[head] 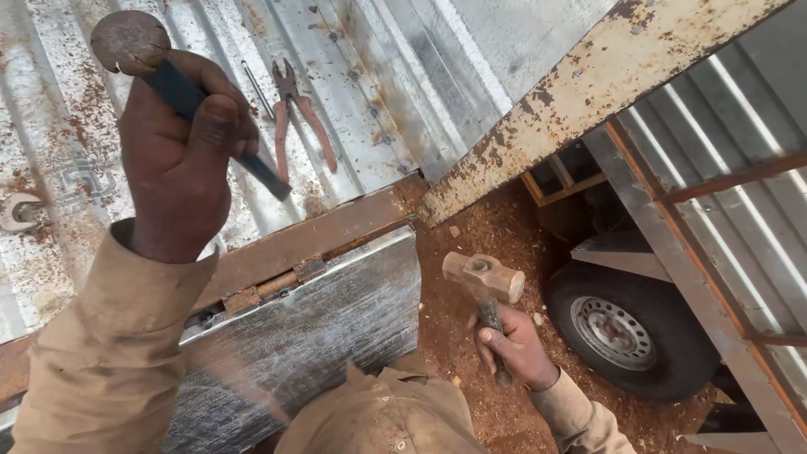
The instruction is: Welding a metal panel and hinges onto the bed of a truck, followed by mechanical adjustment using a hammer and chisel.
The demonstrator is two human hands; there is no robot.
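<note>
The left hand [181, 160] grips a chisel [168, 88], raised above the rusty hinge [273, 286] between the frame bar [319, 231] and the steel flap [311, 328]. The right hand [517, 349] clasps a hammer [486, 282], held low near the wheel [626, 332]. Pliers [294, 113] lie on the ribbed sheet [370, 92].

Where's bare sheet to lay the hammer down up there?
Free: ribbed sheet right of the pliers, up to the rusty beam; also the far-left sheet between the left hand and the bolt. Crowded: the strip by the hinge, under the chisel. The right hand holds the hammer low, over dirt.
</note>
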